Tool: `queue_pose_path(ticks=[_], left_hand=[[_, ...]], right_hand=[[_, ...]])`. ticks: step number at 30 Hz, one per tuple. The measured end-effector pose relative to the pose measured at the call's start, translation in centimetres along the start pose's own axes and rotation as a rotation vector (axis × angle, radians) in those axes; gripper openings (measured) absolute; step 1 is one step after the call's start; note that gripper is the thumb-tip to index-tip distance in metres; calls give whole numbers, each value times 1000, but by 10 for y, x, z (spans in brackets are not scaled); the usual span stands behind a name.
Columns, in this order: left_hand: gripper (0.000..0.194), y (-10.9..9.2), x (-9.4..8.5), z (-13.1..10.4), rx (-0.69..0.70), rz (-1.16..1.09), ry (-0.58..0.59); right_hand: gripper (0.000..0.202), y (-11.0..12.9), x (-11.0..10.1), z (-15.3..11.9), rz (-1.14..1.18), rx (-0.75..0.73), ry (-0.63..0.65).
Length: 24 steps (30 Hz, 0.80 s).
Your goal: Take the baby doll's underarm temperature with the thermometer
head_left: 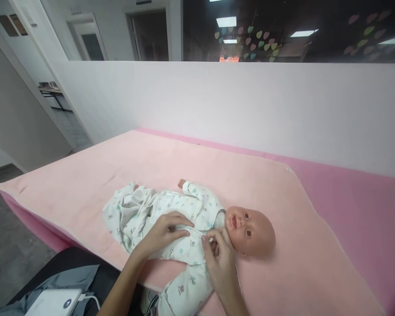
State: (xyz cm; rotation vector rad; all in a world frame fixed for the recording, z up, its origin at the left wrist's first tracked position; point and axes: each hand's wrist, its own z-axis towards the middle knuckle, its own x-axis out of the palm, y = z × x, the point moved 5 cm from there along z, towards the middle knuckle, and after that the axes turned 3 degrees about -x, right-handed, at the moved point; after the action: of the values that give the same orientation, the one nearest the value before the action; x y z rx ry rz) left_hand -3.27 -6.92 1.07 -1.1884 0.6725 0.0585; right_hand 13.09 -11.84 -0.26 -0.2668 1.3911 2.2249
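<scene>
A bald baby doll [256, 230] lies on its back with its head to the right. It wears a white romper [176, 202] with small printed figures, bunched up at the leg end. My left hand [167, 230] rests on the doll's belly, thumb and fingertips nearly meeting on a fold of the front. Near the neck, my right hand [220, 254] pinches the romper's front edge between thumb and fingers. What exactly lies inside that pinch is partly hidden. One sleeve points away from me with the doll's hand showing; the other sleeve reaches towards my lap, under my right wrist.
A light pink blanket [95, 175] covers the table, over a darker pink mat [358, 193]. Behind it stands a white wall [237, 105] with a dark window above. A white power bank [54, 303] with a plugged-in cable lies on my lap.
</scene>
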Motion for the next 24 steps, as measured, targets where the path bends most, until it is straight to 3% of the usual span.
queue_pose_path(ticks=[8,14,19,24], left_hand=[[19,-2,-2,-4,33,-44,28],[22,6,1,-6,-34,-37,-32],[26,3,2,-4,-2,18,-86],[25,0,0,-9,8,28,-41]], right_hand=[[18,1,2,-4,-26,-19,-64],[17,3,4,-6,-99,-30,-30],[20,2,5,-6,-94,-24,-38],[22,1,4,-5,-58,-11,-46]])
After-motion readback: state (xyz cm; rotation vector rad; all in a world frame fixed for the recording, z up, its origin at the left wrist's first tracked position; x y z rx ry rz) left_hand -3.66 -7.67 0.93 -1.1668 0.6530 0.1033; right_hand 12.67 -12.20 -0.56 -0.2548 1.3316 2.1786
